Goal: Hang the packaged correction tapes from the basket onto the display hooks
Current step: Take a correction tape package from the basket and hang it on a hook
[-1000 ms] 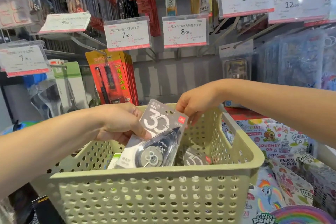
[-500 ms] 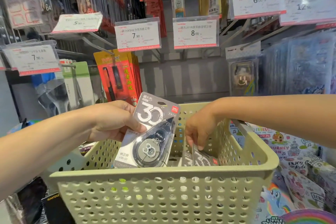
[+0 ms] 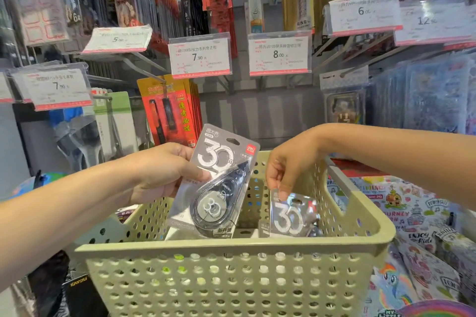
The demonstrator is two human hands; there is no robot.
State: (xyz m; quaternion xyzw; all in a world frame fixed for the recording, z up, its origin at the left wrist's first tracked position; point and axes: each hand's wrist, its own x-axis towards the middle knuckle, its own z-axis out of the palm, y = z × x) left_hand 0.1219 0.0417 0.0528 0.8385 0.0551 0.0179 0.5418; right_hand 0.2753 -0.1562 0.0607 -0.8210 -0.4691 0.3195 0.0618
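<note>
**Early stage: two packs in hand, none seen hung yet**

Left hand (image 3: 164,175) held one correction tape pack (image 3: 216,185) upright above the basket (image 3: 231,247), thumb across the card front, fingers curled behind it. Hang hole at the pack's top was free & visible. Right hand (image 3: 286,172) reached down into the basket w/ fingertips pinching the top edge of a second pack (image 3: 291,216), which sat mostly inside, near the right wall, tilted a bit. Whether it was fully off the basket floor – can't tell.

Progress, judged from this view only: no matching grey "30" pack showed on any display hook, so hanging hadn't visibly started, or the stocked hooks lay out of view. The 7.90 price tag (image 3: 199,56) and the 8.00 price tag (image 3: 279,55) sat straight ahead above the basket; the hook (image 3: 144,64) left of the 7.90 tag looked bare, prob. a target, but unsure which label matched the product.

Left to do: lift 2nd pack clear, thread each pack's hole onto a hook, repeat for the rest. More card edges showed low in the basket btwn the two packs – count unclear, rim hid most of the contents. Red pen packs (image 3: 170,113) hung behind the left hand, not part of the job.
</note>
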